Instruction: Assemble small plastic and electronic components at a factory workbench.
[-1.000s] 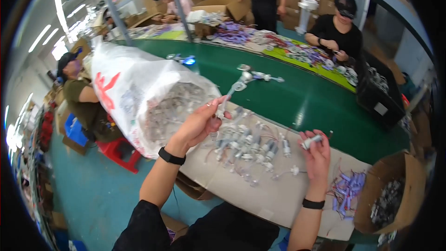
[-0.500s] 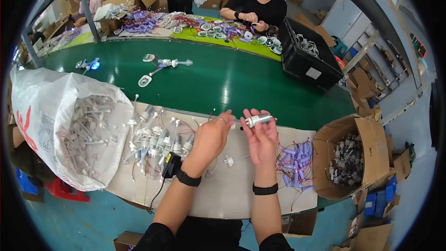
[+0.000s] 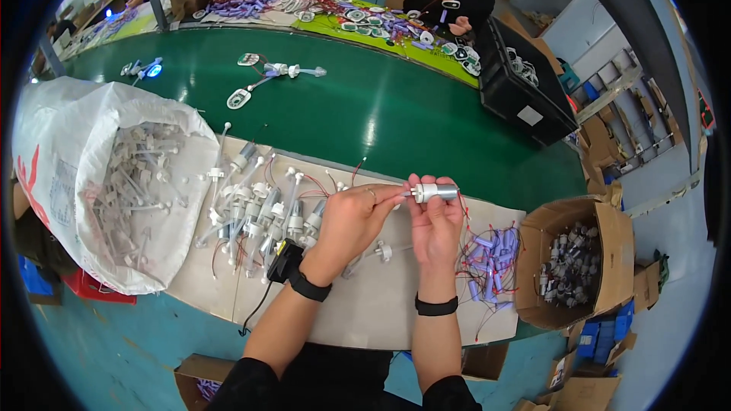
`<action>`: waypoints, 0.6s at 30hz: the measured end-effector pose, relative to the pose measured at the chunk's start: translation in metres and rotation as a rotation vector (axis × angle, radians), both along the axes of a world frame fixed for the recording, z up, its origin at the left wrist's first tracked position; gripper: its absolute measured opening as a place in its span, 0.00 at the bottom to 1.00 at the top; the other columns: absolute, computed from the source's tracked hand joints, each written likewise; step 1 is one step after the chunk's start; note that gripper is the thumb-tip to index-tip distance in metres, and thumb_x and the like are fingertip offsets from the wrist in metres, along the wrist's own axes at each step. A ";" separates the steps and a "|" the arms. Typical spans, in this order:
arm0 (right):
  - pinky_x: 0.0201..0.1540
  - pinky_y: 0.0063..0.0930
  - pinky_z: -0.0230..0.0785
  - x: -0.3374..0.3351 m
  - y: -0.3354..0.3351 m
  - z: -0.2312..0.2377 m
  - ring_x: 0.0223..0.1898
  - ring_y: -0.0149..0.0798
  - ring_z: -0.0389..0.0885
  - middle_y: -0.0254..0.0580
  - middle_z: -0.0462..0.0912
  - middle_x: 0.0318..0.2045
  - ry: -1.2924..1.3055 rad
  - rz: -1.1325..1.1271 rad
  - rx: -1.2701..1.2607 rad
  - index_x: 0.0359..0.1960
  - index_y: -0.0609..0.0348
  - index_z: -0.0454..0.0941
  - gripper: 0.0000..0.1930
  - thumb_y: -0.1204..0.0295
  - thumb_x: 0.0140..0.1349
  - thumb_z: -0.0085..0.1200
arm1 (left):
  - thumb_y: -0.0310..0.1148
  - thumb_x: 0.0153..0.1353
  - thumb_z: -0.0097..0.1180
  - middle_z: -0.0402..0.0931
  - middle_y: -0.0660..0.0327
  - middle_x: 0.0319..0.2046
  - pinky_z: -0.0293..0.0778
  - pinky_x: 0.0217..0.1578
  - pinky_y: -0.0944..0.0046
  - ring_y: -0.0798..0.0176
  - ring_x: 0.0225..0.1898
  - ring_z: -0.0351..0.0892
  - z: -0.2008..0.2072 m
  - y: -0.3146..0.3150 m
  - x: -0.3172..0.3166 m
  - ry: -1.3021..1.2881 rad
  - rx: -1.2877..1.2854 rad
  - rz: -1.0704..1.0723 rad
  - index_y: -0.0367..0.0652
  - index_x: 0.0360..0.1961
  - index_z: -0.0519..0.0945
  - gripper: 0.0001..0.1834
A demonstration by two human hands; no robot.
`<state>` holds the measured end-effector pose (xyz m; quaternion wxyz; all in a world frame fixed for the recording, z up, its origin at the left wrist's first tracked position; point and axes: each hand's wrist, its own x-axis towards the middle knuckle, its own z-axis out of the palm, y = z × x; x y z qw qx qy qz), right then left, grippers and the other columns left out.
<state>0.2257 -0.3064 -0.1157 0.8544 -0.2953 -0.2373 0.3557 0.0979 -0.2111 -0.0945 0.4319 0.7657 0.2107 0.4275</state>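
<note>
Now left hand point(image 3: 352, 221) meets silver-white cylinder point(image 3: 436, 192) in right hand point(image 3: 435, 230); earlier apart.

The motor point(image 3: 436, 192) in my right hand point(image 3: 436, 227) is silver and white. My wristbands point(image 3: 435, 307) are black. Right, red-wired cells point(image 3: 499, 247) show purple; left, the white sack point(image 3: 80, 141) bears red strokes point(image 3: 32, 186); far, the belt point(image 3: 365, 106) is deep green.

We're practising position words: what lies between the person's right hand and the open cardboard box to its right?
The head view shows a loose heap of purple cylinders between the right hand and the open cardboard box.
</note>
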 end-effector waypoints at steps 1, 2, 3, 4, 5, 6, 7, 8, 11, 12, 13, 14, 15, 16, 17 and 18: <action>0.64 0.46 0.73 -0.001 0.000 -0.001 0.58 0.51 0.77 0.47 0.79 0.51 -0.034 -0.009 -0.012 0.53 0.61 0.70 0.17 0.74 0.65 0.59 | 0.29 0.59 0.64 0.85 0.53 0.35 0.79 0.34 0.64 0.55 0.32 0.86 0.001 0.000 0.000 0.006 -0.002 0.000 0.40 0.39 0.87 0.08; 0.64 0.46 0.73 -0.002 0.000 -0.001 0.58 0.51 0.77 0.47 0.79 0.51 -0.033 -0.007 -0.014 0.53 0.61 0.70 0.17 0.74 0.65 0.59 | 0.29 0.59 0.64 0.86 0.53 0.35 0.79 0.34 0.64 0.55 0.32 0.86 0.002 0.000 -0.001 0.011 -0.004 0.000 0.40 0.39 0.87 0.08; 0.63 0.45 0.73 -0.003 0.000 -0.001 0.58 0.51 0.77 0.47 0.79 0.51 -0.040 -0.017 -0.024 0.53 0.61 0.70 0.17 0.74 0.65 0.59 | 0.29 0.59 0.64 0.86 0.53 0.35 0.79 0.34 0.64 0.55 0.32 0.86 0.002 0.000 -0.001 0.012 -0.005 0.001 0.40 0.39 0.87 0.08; 0.62 0.44 0.74 -0.003 0.001 -0.001 0.57 0.51 0.78 0.47 0.79 0.51 -0.046 -0.026 -0.034 0.53 0.61 0.70 0.17 0.74 0.65 0.59 | 0.28 0.59 0.64 0.86 0.52 0.35 0.79 0.34 0.64 0.55 0.32 0.86 0.002 0.000 -0.001 0.036 -0.029 0.004 0.40 0.39 0.87 0.08; 0.62 0.44 0.74 -0.004 0.001 -0.002 0.57 0.51 0.78 0.47 0.79 0.51 -0.046 -0.024 -0.034 0.53 0.61 0.70 0.17 0.74 0.65 0.59 | 0.28 0.59 0.65 0.86 0.52 0.35 0.79 0.34 0.64 0.56 0.32 0.86 0.002 0.000 -0.002 0.060 -0.053 0.007 0.40 0.40 0.87 0.08; 0.62 0.44 0.75 -0.004 0.001 -0.002 0.57 0.51 0.78 0.47 0.79 0.51 -0.035 -0.024 -0.027 0.53 0.61 0.70 0.16 0.74 0.65 0.58 | 0.28 0.59 0.65 0.86 0.52 0.35 0.79 0.34 0.64 0.56 0.32 0.86 0.002 0.000 -0.002 0.061 -0.053 0.008 0.40 0.40 0.87 0.08; 0.61 0.43 0.75 -0.003 0.001 -0.002 0.58 0.51 0.78 0.47 0.79 0.51 -0.024 -0.022 -0.018 0.53 0.61 0.70 0.16 0.74 0.66 0.58 | 0.28 0.59 0.65 0.86 0.52 0.35 0.79 0.34 0.64 0.57 0.33 0.86 0.000 0.000 -0.002 0.047 -0.081 -0.007 0.41 0.40 0.87 0.09; 0.61 0.43 0.75 -0.003 0.001 -0.002 0.58 0.51 0.78 0.47 0.79 0.51 -0.024 -0.021 -0.018 0.53 0.61 0.70 0.16 0.74 0.66 0.58 | 0.28 0.59 0.65 0.86 0.53 0.35 0.79 0.34 0.65 0.58 0.33 0.86 -0.001 0.001 -0.001 0.032 -0.109 -0.023 0.41 0.41 0.87 0.09; 0.61 0.42 0.76 -0.003 0.001 -0.001 0.57 0.51 0.78 0.47 0.78 0.51 0.022 -0.011 0.000 0.53 0.61 0.70 0.16 0.75 0.66 0.57 | 0.29 0.59 0.65 0.86 0.53 0.36 0.80 0.35 0.65 0.60 0.34 0.87 -0.001 0.002 -0.002 0.038 -0.116 -0.035 0.42 0.41 0.87 0.09; 0.61 0.42 0.76 -0.003 0.001 -0.001 0.57 0.51 0.78 0.47 0.78 0.51 -0.012 -0.019 -0.013 0.53 0.61 0.70 0.15 0.75 0.66 0.57 | 0.29 0.59 0.65 0.86 0.53 0.36 0.80 0.35 0.65 0.60 0.34 0.87 -0.001 0.002 -0.002 0.038 -0.116 -0.034 0.42 0.41 0.87 0.09; 0.61 0.42 0.76 -0.004 0.001 -0.001 0.57 0.51 0.78 0.47 0.78 0.51 -0.046 -0.026 -0.026 0.53 0.60 0.70 0.15 0.75 0.66 0.57 | 0.28 0.58 0.65 0.86 0.53 0.36 0.80 0.35 0.65 0.59 0.34 0.87 -0.001 0.002 -0.002 0.039 -0.119 -0.036 0.42 0.41 0.87 0.09; 0.61 0.42 0.76 -0.004 0.001 -0.001 0.57 0.51 0.78 0.47 0.78 0.51 -0.045 -0.024 -0.026 0.53 0.60 0.70 0.15 0.75 0.66 0.57 | 0.28 0.58 0.65 0.86 0.53 0.36 0.80 0.36 0.65 0.59 0.34 0.87 0.000 0.002 -0.002 0.041 -0.122 -0.038 0.42 0.41 0.87 0.09; 0.61 0.41 0.76 -0.004 0.001 -0.001 0.57 0.51 0.78 0.47 0.78 0.51 -0.044 -0.031 -0.032 0.53 0.60 0.69 0.16 0.76 0.66 0.57 | 0.28 0.58 0.65 0.86 0.53 0.36 0.80 0.36 0.65 0.59 0.34 0.87 -0.001 0.002 -0.003 0.042 -0.123 -0.036 0.42 0.41 0.87 0.09; 0.60 0.41 0.76 -0.005 0.001 -0.001 0.57 0.51 0.78 0.47 0.78 0.51 -0.043 -0.037 -0.039 0.53 0.60 0.69 0.16 0.76 0.66 0.57 | 0.28 0.58 0.65 0.86 0.53 0.36 0.80 0.36 0.65 0.59 0.34 0.87 -0.001 0.002 -0.003 0.045 -0.110 -0.032 0.42 0.41 0.87 0.09; 0.60 0.41 0.76 -0.006 0.001 0.001 0.57 0.51 0.78 0.47 0.78 0.51 -0.043 -0.035 -0.040 0.53 0.60 0.69 0.16 0.76 0.66 0.57 | 0.28 0.58 0.66 0.86 0.53 0.36 0.80 0.36 0.65 0.59 0.34 0.87 -0.002 0.001 -0.003 0.048 -0.097 -0.028 0.43 0.41 0.88 0.10; 0.60 0.40 0.76 -0.007 0.001 0.004 0.57 0.51 0.78 0.47 0.78 0.51 -0.067 -0.045 -0.052 0.53 0.60 0.69 0.16 0.76 0.66 0.57 | 0.28 0.58 0.66 0.86 0.53 0.36 0.80 0.36 0.65 0.59 0.34 0.87 -0.002 0.001 -0.003 0.048 -0.099 -0.025 0.43 0.41 0.88 0.10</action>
